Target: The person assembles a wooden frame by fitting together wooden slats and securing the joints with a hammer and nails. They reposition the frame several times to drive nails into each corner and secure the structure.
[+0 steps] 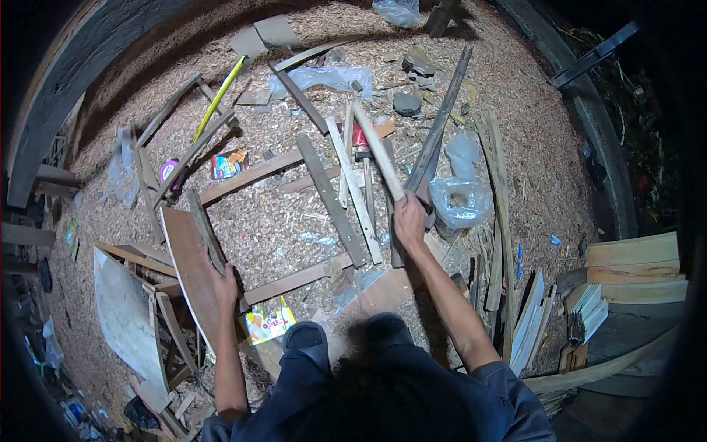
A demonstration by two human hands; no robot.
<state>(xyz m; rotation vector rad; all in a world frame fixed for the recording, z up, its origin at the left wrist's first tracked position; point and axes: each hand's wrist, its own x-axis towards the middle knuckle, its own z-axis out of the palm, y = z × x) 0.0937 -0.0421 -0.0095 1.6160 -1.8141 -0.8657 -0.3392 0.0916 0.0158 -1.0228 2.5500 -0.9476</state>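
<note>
- One brown panel, probably light and stiff, best taken by its long edge, stands just left of the left hand.
- That hand touches the panel's edge beside the frame's near bar; whether it grips either, I cannot tell.
- Wooden frame, likely weakest at its corners, lies between both hands.
- Right hand grasps the near end of a pale strip, likely light and splintery, pointing away.

no legible text, red lettering on yellow-and-white packet, too unclear to read
</note>
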